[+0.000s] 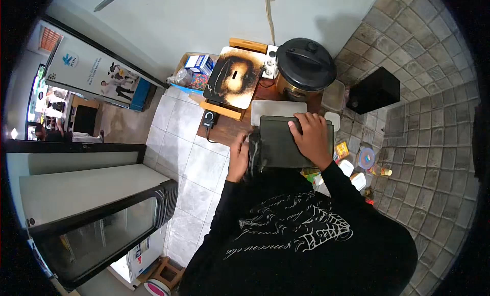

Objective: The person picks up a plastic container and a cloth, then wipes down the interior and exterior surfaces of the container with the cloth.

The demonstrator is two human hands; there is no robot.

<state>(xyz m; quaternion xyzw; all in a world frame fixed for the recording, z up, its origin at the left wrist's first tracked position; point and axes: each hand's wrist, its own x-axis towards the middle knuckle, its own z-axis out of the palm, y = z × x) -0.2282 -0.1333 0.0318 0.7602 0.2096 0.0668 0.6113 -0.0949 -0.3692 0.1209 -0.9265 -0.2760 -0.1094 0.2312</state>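
In front of my body is a flat, dark grey-green box, see-through at the edges, its kind not clear. Across its top right lies my right hand, fingers curled over the far edge and the thumb side on the surface. At the box's left side is my left hand, fingers bent against a shiny black strip that is smeared by motion. What those fingers hold, if anything, cannot be made out. Just beyond the box is a pale grey rectangular lid or tray on the brown wooden table.
A black-lidded pot, a power strip and a scorched board on a wooden stand are at the back. Right are a black speaker-like box and several small containers. A glass-fronted cooler stands left.
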